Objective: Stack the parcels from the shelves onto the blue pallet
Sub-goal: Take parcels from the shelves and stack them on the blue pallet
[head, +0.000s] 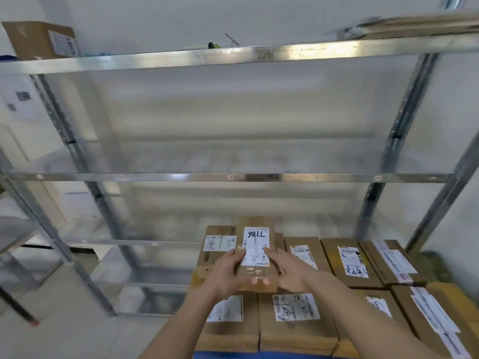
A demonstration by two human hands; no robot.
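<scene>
Both hands hold one parcel (255, 251) over the stack (298, 322). Left hand (226, 274) grips its left long edge, right hand (291, 274) its right long edge; thumbs lie on the labelled top, fingertips curl under the near end. Fingers clamped on the box on both sides.

Parcel's long axis runs near-to-far, label "98LL" up. It sits above the far-left part of the stack, over the gap between a far-left box (217, 248) and the next box right (303, 252). Can't tell if its underside touches anything yet.

Key relation: the parcel lies straight ahead of both hands, centred between them, neither hand nearer. Its axis matches the near-far run of the boxes below, so I'd judge no rotation is needed, just a lowering onto the top layer.

Blue pallet (259, 355) shows only as a strip at the near edge under the stack. Rack (233, 177) behind: middle shelves bare; one box (42, 40) top-left.

Risk: narrow box bridging two others may rock.
</scene>
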